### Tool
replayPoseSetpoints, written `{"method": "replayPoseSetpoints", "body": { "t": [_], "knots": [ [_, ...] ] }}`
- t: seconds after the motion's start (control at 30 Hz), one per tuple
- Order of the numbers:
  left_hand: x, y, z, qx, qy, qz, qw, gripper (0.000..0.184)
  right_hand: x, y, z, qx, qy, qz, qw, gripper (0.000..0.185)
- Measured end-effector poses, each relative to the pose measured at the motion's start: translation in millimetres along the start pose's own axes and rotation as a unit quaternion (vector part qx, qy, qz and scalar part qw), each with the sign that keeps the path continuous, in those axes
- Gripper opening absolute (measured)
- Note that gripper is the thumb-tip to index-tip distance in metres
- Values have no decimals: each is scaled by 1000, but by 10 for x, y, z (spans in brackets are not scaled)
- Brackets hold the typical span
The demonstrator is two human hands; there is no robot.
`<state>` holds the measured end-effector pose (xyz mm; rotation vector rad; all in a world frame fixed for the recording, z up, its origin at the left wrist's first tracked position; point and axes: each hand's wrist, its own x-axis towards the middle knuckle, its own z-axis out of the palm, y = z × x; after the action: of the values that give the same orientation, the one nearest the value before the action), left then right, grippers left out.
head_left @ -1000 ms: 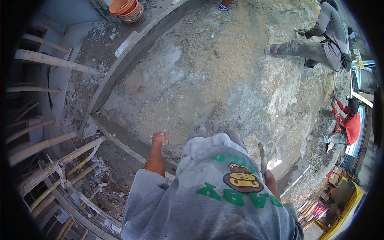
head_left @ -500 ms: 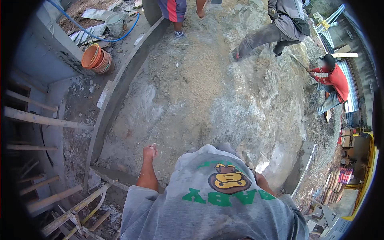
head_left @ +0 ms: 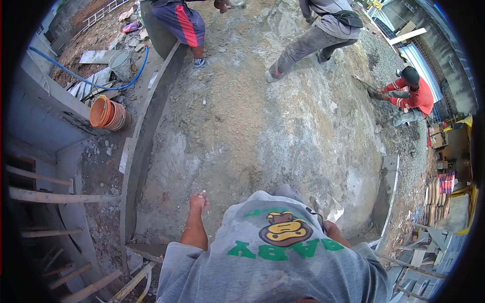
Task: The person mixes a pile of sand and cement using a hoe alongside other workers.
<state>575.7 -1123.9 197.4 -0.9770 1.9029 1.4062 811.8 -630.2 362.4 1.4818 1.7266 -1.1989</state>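
Note:
My left hand (head_left: 198, 201) is held over the rough, wet-looking grey ground (head_left: 222, 151), left of my grey printed T-shirt (head_left: 283, 235). Its fingers are closed, with a small pale spot at the tips; what they hold, if anything, is too small to make out. On the other side, my right forearm (head_left: 333, 232) shows beside the shirt, with a dark band near the wrist. The fingers of my right hand cannot be made out. Close to that wrist lies a bright white patch (head_left: 334, 215) on the ground.
A low concrete curb (head_left: 132, 171) bounds the ground on the left. Beyond it stand stacked orange buckets (head_left: 103, 112) and a blue hose (head_left: 101, 83). Ahead are a person in striped shorts (head_left: 182, 22), one in grey trousers (head_left: 303, 50), and one in red (head_left: 417, 93) with a long-handled tool.
The view has tilted, so the surroundings sit lower and further left. The person in red bends lower over the gravel. My left hand stays closed, at about the same place beside my shirt.

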Motion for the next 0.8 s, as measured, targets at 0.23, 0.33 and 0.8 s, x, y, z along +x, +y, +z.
{"method": "replayPoseSetpoints", "body": {
  "t": [0.23,0.33,0.8],
  "knots": [
    [38,-254,-119,-7,1,-6,1000,21,-14,13,62,10,-6,-8,1000,32],
    [47,-460,-166,-1,20,-20,1000,24,-14,-23,94,18,-7,-14,1000,33],
    [6,-265,-104,12,9,-9,1000,24,-255,18,131,87,-34,-60,994,36]
  ]
}}
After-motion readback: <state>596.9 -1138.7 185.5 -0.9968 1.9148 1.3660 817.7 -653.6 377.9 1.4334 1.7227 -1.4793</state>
